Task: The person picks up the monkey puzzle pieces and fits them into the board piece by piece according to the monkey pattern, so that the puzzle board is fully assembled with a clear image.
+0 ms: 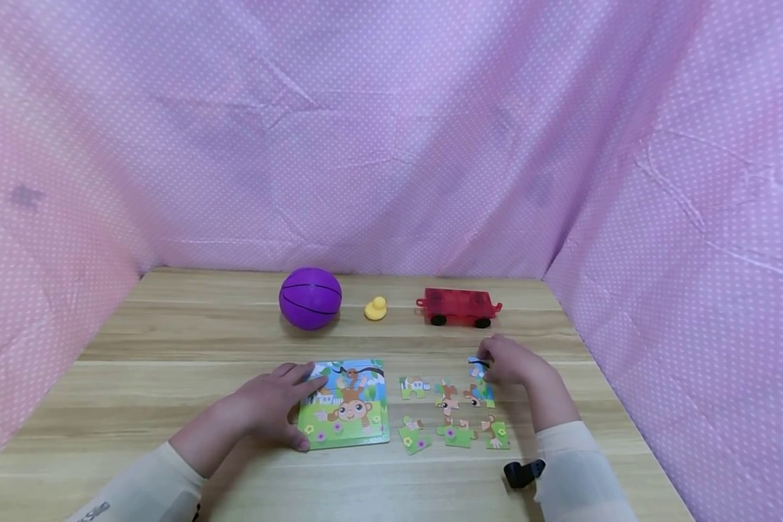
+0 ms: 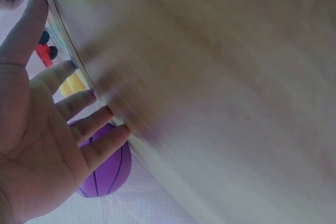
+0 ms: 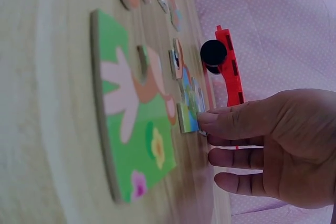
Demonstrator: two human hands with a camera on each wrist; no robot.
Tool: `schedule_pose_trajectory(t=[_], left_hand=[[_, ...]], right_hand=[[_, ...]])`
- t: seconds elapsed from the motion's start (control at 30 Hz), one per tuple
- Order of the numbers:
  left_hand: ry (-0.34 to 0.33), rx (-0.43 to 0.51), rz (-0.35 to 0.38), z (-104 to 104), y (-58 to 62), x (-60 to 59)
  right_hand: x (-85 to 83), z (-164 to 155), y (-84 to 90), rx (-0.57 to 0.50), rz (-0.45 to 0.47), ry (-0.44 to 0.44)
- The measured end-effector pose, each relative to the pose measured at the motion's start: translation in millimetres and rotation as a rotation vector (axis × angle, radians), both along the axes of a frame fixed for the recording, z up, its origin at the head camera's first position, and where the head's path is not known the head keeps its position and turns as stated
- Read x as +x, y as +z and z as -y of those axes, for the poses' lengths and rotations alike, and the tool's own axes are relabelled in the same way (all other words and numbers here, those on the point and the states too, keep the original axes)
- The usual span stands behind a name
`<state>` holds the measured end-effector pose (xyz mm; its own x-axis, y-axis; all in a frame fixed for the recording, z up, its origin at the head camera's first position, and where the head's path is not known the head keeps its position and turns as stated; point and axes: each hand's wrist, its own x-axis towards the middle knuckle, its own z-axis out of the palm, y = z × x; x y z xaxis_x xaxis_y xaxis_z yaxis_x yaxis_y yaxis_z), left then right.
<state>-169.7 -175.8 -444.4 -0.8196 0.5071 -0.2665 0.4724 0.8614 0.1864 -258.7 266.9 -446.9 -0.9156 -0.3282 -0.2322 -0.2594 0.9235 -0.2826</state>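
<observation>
A monkey-picture puzzle board [image 1: 349,406] lies on the wooden table [image 1: 170,348]. My left hand [image 1: 296,406] rests on the board's left edge with straight fingers, thumb at its near corner. The left wrist view shows those fingertips [image 2: 113,132] touching the board edge [image 2: 63,30]. To the right of the board lie several loose puzzle pieces [image 1: 453,413]. At their far right corner my right hand [image 1: 489,366] pinches one blue-and-green piece [image 1: 477,366]. In the right wrist view the fingertips [image 3: 210,121] hold this piece [image 3: 190,106], beyond a large green piece [image 3: 131,108].
A purple ball [image 1: 309,298], a small yellow duck [image 1: 375,309] and a red toy wagon [image 1: 458,307] stand in a row at the back of the table. Pink dotted cloth [image 1: 391,145] walls in the back and both sides.
</observation>
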Motion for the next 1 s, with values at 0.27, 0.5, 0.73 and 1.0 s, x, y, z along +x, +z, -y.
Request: schedule_pose_trajectory(t=[0.27, 0.5, 0.73, 1.0], left_hand=[[-0.001, -0.004, 0.000, 1, -0.8, -1.3], [0.004, 0.003, 0.009, 2, -2.3, -2.5], [-0.001, 0.001, 0.006, 2, -1.7, -1.7], [0.006, 0.017, 0.023, 0, 0.7, 0.2]], right_hand=[[-3.9, 4, 0.6, -0.008, 0.001, -0.013], [-4.8, 11, 3.2, 0.045, -0.090, 0.045], [-3.2, 21, 4.6, 0.107, -0.112, 0.048], [-3.9, 26, 1.9, 0.096, -0.083, 0.025]])
